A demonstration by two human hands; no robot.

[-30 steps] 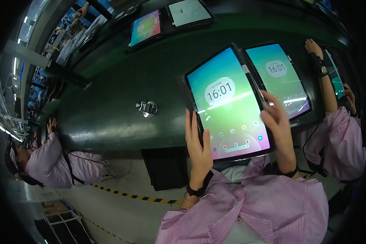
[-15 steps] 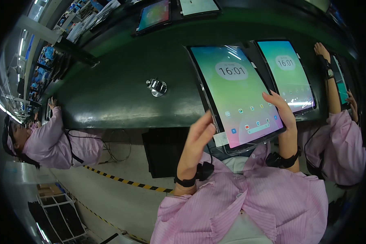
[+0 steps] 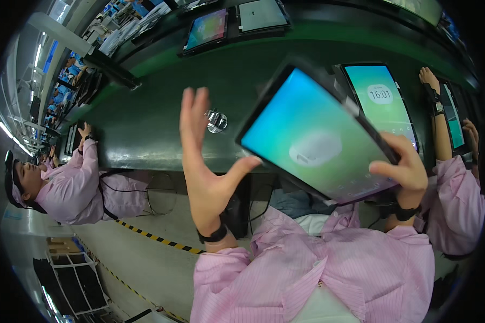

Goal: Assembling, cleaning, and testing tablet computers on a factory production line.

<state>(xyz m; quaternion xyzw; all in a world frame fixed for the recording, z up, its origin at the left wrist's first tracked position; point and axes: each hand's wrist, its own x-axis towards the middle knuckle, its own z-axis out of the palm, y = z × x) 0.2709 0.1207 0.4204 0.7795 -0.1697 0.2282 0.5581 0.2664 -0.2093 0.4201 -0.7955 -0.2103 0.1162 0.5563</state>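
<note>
A tablet (image 3: 312, 140) with a lit blue-green screen hangs tilted over the bench's near edge, blurred by motion. My right hand (image 3: 404, 169) grips its lower right edge, thumb on the screen side. At its left edge, my left hand (image 3: 205, 167) is spread wide, fingers pointing up and thumb close to the tablet's edge; whether the thumb touches it I cannot tell. Just past the left fingers a small shiny metal fixture (image 3: 216, 121) stands on the green bench (image 3: 145, 129). Behind and to the right of the held one lies a second lit tablet (image 3: 381, 97).
Two more tablets, one with a colourful screen (image 3: 207, 29) and one pale (image 3: 261, 15), rest on a raised far ledge. A co-worker (image 3: 59, 183) works at the left; another person's arm (image 3: 439, 118) handles a tablet at the right. A grey post (image 3: 110, 67) stands far left.
The tablet has been lifted off the bench and turned, its top swinging left. My left hand has moved left and spread its fingers; my right hand has closed on the tablet's right edge.
</note>
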